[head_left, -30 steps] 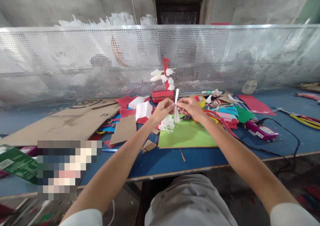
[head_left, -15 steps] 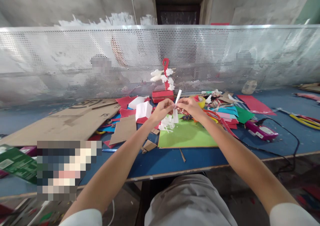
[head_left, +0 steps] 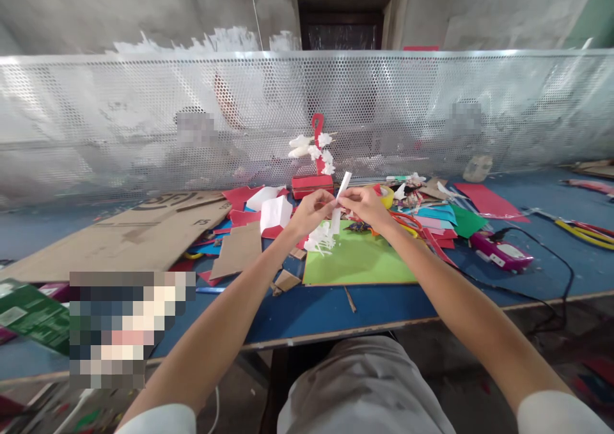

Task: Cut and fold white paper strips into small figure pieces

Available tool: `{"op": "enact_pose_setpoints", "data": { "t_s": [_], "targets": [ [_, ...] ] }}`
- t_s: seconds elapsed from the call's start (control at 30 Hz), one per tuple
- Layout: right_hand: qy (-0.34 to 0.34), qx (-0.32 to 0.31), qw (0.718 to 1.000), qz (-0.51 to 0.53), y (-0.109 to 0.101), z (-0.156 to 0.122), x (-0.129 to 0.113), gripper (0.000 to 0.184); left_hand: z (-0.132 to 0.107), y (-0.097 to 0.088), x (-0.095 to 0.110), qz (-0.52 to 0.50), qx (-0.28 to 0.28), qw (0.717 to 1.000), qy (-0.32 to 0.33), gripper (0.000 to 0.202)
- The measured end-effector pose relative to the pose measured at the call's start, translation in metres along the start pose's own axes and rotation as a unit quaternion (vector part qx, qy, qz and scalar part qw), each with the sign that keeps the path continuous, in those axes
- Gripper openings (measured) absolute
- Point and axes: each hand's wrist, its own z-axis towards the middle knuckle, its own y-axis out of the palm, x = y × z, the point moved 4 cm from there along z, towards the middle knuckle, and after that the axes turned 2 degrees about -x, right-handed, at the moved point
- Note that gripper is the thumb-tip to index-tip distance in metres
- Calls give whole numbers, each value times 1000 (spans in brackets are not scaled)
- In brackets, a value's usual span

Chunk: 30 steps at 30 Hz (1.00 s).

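- Head view from over the near edge of the bench [head_left: 336, 309]; faces forward and down toward the perforated screen [head_left: 144, 121] at the far edge
- close in; left hand [head_left: 311, 211] and right hand [head_left: 367, 202] sit mid-frame

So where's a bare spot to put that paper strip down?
The paper strip could go on bare blue table between the green sheet and the near edge. Crowded: coloured paper scraps behind that sheet, cardboard at left.

Bright, even daylight fills the scene, seemingly from above and beyond the perforated metal screen [head_left: 144, 114], whose top rail glares white. Shadows on the blue table [head_left: 336, 312] are faint and soft-edged. The wide lens bows the screen and the table edge toward the corners. Focus is fair at centre, though the white paper strip [head_left: 345, 181] is too small to show fine detail. A pixelated block [head_left: 129, 328] masks the lower left.
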Motion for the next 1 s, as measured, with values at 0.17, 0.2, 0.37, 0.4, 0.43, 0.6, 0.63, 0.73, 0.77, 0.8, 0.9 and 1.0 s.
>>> {"op": "enact_pose_setpoints", "data": {
  "t_s": [0.17, 0.2, 0.37, 0.4, 0.43, 0.6, 0.63, 0.73, 0.77, 0.8, 0.9, 1.0],
  "targets": [
    [-38, 17, 998, -53, -1, 4, 4, 18, -1, 2, 4, 99, 37, 994, 29, 20],
    [-39, 17, 997, -57, -1, 4, 5, 17, -2, 3, 5, 111, 39, 992, 32, 18],
    [-37, 11, 996, -78, 0, 4, 9, 17, -2, 2, 8, 153, 44, 986, 43, 11],
    [-37, 11, 996, -78, 0, 4, 9, 17, -1, 1, 7, 150, 44, 987, 42, 11],
    [-37, 11, 996, -76, 0, 4, 9, 16, -1, 1, 5, 144, 44, 988, 39, 12],
    [-25, 5, 998, -55, 1, 4, 8, 18, 2, 0, -1, 101, 37, 994, 27, 14],
    [-24, 4, 998, -50, 1, 3, 7, 19, 2, 0, -1, 95, 36, 995, 24, 14],
    [-17, 6, 999, -39, 0, 1, 4, 20, 1, 0, 1, 58, 28, 998, 14, 18],
    [-15, 8, 999, -37, 0, 1, 2, 21, 1, 0, 2, 41, 25, 999, 9, 19],
    [-14, 8, 999, -34, 0, 0, 1, 21, 1, 0, 2, 25, 21, 999, 3, 21],
    [-13, 4, 1000, -24, 1, -2, -4, 21, 1, -1, -2, -20, 16, 1000, -17, 24],
    [0, 0, 1000, -13, 2, -3, -6, 22, 1, -1, -8, -53, 8, 998, -28, 24]
  ]
}}
